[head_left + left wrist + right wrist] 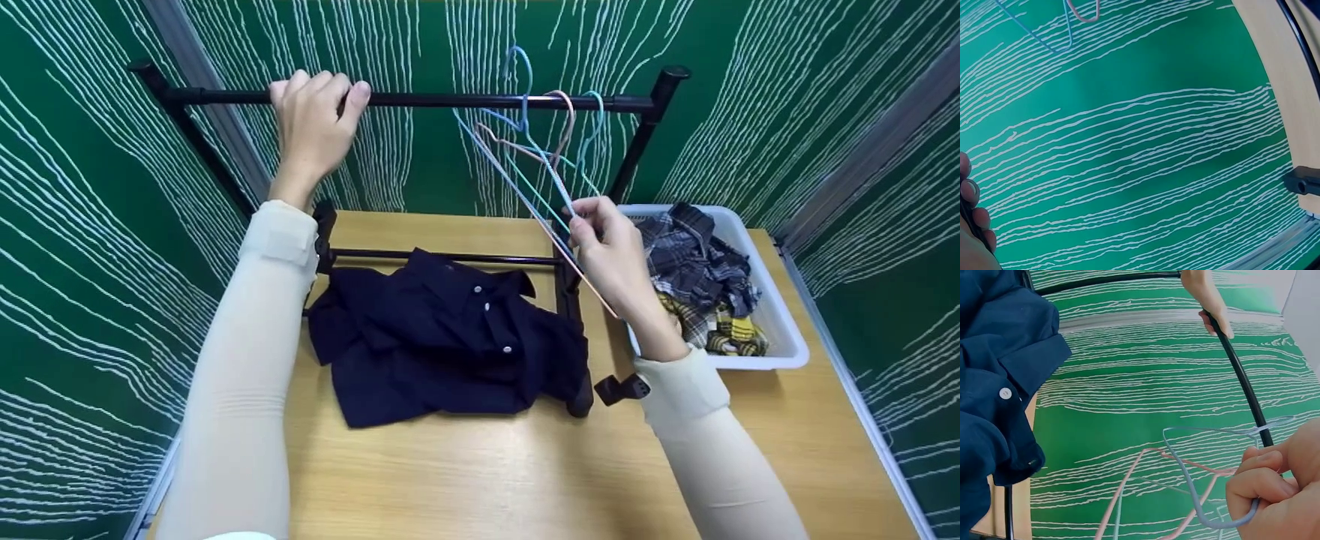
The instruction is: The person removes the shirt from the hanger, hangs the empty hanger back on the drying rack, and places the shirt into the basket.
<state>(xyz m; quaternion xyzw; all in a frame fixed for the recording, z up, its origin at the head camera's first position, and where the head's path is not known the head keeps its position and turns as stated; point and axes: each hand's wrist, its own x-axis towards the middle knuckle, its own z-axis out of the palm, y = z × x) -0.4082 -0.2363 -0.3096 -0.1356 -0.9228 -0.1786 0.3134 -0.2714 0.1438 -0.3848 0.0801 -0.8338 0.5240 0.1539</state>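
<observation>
Steadying the rail [450, 99] with her left hand [311, 127] curled around it, the person's right hand [611, 255] pinches what seems the blue hanger [525, 112], lifting it off above the shirt [442, 337].

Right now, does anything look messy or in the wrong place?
Yes. A dark blue shirt lies crumpled over the rack's bottom bar instead of hanging. More clothes sit bunched in the white basket. The hangers hang tilted, pulled sideways where the right hand pinches them.
</observation>
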